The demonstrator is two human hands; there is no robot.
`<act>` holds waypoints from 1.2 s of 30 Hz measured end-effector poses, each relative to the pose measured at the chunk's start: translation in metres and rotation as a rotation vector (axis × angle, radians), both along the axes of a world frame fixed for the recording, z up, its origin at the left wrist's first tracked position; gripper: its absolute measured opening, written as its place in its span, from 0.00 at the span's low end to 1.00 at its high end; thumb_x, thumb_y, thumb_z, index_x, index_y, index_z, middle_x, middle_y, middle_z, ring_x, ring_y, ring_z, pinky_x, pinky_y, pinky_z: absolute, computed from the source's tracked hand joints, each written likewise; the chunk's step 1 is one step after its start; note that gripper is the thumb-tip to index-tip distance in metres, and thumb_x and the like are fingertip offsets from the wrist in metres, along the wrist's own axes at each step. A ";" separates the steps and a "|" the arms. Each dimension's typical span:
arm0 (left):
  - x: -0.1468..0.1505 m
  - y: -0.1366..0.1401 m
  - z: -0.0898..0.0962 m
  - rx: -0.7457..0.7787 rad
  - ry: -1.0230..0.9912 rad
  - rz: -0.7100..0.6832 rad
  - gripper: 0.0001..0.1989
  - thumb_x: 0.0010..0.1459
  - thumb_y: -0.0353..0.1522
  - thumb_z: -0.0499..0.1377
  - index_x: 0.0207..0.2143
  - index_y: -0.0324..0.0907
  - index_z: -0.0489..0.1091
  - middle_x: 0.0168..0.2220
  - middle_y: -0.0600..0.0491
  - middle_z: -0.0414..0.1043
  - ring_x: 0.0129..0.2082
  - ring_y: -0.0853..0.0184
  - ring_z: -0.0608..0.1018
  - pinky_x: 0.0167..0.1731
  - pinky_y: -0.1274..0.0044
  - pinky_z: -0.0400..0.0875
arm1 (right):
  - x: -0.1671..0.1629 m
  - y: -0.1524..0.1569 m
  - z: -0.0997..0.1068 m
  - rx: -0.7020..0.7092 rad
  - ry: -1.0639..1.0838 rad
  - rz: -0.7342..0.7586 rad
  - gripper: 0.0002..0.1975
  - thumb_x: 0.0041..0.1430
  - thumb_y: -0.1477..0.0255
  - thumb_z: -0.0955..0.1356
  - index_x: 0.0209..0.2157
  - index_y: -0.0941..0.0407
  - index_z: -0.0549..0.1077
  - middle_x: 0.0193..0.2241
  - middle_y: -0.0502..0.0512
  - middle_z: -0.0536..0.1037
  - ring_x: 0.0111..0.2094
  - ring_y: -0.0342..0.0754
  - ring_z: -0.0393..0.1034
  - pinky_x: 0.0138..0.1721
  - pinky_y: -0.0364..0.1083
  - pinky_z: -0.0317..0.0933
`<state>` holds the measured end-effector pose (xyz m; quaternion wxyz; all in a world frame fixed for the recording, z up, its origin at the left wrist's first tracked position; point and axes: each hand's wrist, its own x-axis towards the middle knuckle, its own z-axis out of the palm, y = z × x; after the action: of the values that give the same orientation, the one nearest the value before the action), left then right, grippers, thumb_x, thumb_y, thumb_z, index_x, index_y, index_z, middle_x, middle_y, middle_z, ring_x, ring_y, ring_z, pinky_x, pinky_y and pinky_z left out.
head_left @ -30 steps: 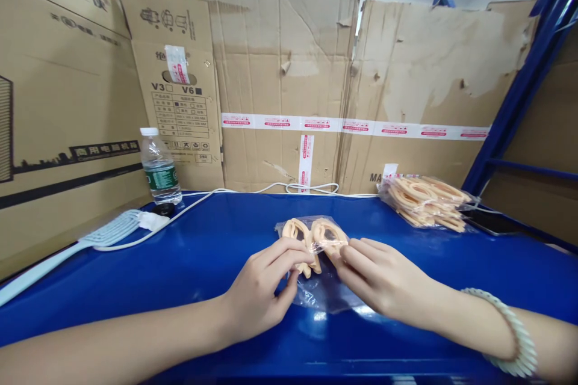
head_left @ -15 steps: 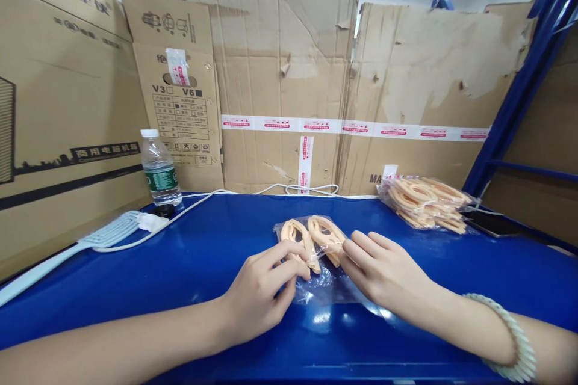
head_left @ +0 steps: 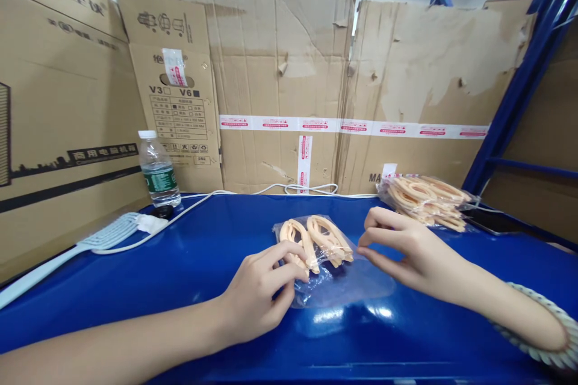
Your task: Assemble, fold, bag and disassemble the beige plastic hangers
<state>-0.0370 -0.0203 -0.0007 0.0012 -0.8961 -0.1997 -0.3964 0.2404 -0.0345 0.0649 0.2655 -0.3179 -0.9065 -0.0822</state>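
Observation:
Two folded, peach-coloured looped strips (head_left: 329, 239) lie side by side in a clear plastic bag (head_left: 347, 286) on the blue tabletop. My left hand (head_left: 266, 289) rests at the left loop, its thumb and fingers bent around the loop's lower end and the bag's film. At the bag's right edge is my right hand (head_left: 397, 246), thumb and fingertips drawn together on the film, apart from the strips. The exact grip of the right fingertips is partly hidden. Several more peach strips in a clear bag (head_left: 424, 201) form a pile at the back right.
A water bottle (head_left: 159, 171) stands at the back left beside a black round item (head_left: 161, 212). A pale blue brush (head_left: 106, 234), a white plug (head_left: 151, 224) and its cable lie there. Cardboard panels (head_left: 280, 72) wall the back. A phone (head_left: 492, 222) lies by the pile.
My right hand has moved right, off the right-hand strip to the bag's edge, and more of that strip and the film now shows. My left hand stays in place.

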 end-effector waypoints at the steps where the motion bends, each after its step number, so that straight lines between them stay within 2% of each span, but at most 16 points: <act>1: 0.000 0.000 0.000 0.000 0.003 -0.003 0.14 0.56 0.19 0.51 0.38 0.41 0.71 0.43 0.48 0.71 0.36 0.68 0.76 0.35 0.77 0.72 | 0.001 0.001 0.002 -0.024 0.012 0.006 0.08 0.65 0.73 0.63 0.34 0.54 0.74 0.31 0.54 0.68 0.31 0.47 0.66 0.32 0.45 0.64; 6: 0.000 0.000 0.001 -0.001 0.014 -0.014 0.13 0.54 0.19 0.50 0.35 0.40 0.71 0.41 0.48 0.71 0.34 0.70 0.75 0.34 0.77 0.71 | 0.017 0.011 0.013 -0.166 -0.034 0.050 0.04 0.63 0.71 0.66 0.37 0.51 0.74 0.35 0.54 0.70 0.34 0.48 0.69 0.35 0.46 0.67; 10: -0.002 -0.004 0.005 -0.016 0.016 -0.031 0.10 0.52 0.23 0.55 0.36 0.41 0.70 0.42 0.47 0.71 0.35 0.68 0.74 0.35 0.75 0.71 | 0.035 0.017 0.017 -0.179 -0.151 0.091 0.10 0.61 0.77 0.64 0.41 0.50 0.73 0.44 0.57 0.69 0.45 0.50 0.69 0.45 0.49 0.69; 14: -0.004 -0.008 0.010 0.008 0.113 -0.025 0.12 0.46 0.33 0.64 0.35 0.41 0.69 0.44 0.46 0.69 0.36 0.62 0.73 0.33 0.71 0.70 | 0.044 0.017 0.005 -0.157 -0.283 0.111 0.15 0.58 0.76 0.68 0.47 0.50 0.71 0.57 0.59 0.63 0.57 0.52 0.62 0.53 0.51 0.66; 16: -0.005 -0.009 0.011 0.022 0.173 -0.003 0.11 0.46 0.32 0.64 0.32 0.42 0.67 0.45 0.46 0.69 0.36 0.62 0.73 0.31 0.73 0.68 | 0.042 0.017 -0.004 -0.199 -0.279 0.113 0.15 0.56 0.74 0.71 0.46 0.50 0.72 0.59 0.59 0.59 0.60 0.53 0.59 0.54 0.51 0.65; 18: -0.006 -0.010 0.011 0.017 0.174 0.002 0.07 0.50 0.27 0.61 0.29 0.41 0.64 0.45 0.48 0.69 0.36 0.64 0.73 0.31 0.75 0.67 | 0.039 0.019 -0.011 -0.250 -0.212 0.116 0.08 0.58 0.72 0.71 0.40 0.52 0.73 0.60 0.58 0.58 0.60 0.53 0.58 0.55 0.50 0.64; 20: -0.007 -0.009 0.010 -0.017 0.126 -0.015 0.07 0.53 0.24 0.57 0.27 0.41 0.62 0.43 0.49 0.70 0.37 0.67 0.74 0.34 0.76 0.68 | 0.036 0.022 -0.015 -0.302 -0.112 0.132 0.02 0.60 0.70 0.70 0.34 0.53 0.74 0.58 0.58 0.62 0.58 0.52 0.60 0.54 0.50 0.63; 23: -0.006 -0.007 0.010 -0.122 0.033 -0.055 0.09 0.56 0.22 0.54 0.26 0.41 0.59 0.38 0.52 0.72 0.36 0.69 0.75 0.36 0.78 0.68 | 0.033 0.026 -0.018 -0.423 0.057 0.183 0.07 0.63 0.69 0.68 0.31 0.55 0.72 0.49 0.57 0.70 0.49 0.50 0.68 0.50 0.49 0.64; 26: -0.004 -0.005 0.011 -0.266 -0.052 0.000 0.09 0.57 0.23 0.53 0.26 0.42 0.58 0.29 0.55 0.72 0.30 0.71 0.75 0.32 0.80 0.68 | 0.030 0.029 -0.023 -0.586 0.244 0.172 0.10 0.65 0.65 0.67 0.33 0.57 0.71 0.38 0.56 0.75 0.41 0.49 0.70 0.44 0.48 0.64; 29: -0.002 -0.003 0.013 -0.511 -0.144 0.067 0.06 0.60 0.28 0.53 0.28 0.43 0.60 0.26 0.56 0.73 0.27 0.70 0.77 0.30 0.79 0.70 | 0.025 0.031 -0.034 -0.734 0.446 0.093 0.15 0.63 0.60 0.68 0.31 0.57 0.69 0.32 0.54 0.75 0.34 0.48 0.69 0.37 0.46 0.63; 32: -0.001 0.002 0.013 -0.785 -0.261 0.058 0.04 0.60 0.32 0.54 0.32 0.44 0.59 0.26 0.57 0.75 0.27 0.69 0.78 0.29 0.78 0.72 | 0.018 0.036 -0.044 -0.835 0.609 0.053 0.19 0.58 0.56 0.70 0.28 0.57 0.67 0.27 0.53 0.75 0.30 0.46 0.68 0.33 0.44 0.61; 34: 0.000 0.007 0.011 -0.883 -0.303 0.077 0.05 0.59 0.33 0.54 0.34 0.44 0.59 0.25 0.58 0.74 0.24 0.69 0.77 0.26 0.78 0.72 | 0.014 0.039 -0.049 -0.886 0.678 0.037 0.20 0.56 0.54 0.71 0.27 0.57 0.66 0.23 0.51 0.73 0.26 0.44 0.67 0.30 0.43 0.60; 36: -0.001 0.012 0.008 -0.905 -0.300 0.102 0.05 0.58 0.32 0.54 0.35 0.44 0.59 0.23 0.59 0.73 0.22 0.69 0.76 0.24 0.79 0.71 | 0.010 0.041 -0.053 -0.939 0.729 0.026 0.22 0.54 0.53 0.72 0.27 0.57 0.65 0.21 0.49 0.72 0.23 0.43 0.64 0.27 0.42 0.58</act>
<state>-0.0376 -0.0088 0.0075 -0.3984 -0.7286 -0.3940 -0.3939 0.2506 0.0065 0.0119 0.3917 -0.3981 -0.6998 0.4455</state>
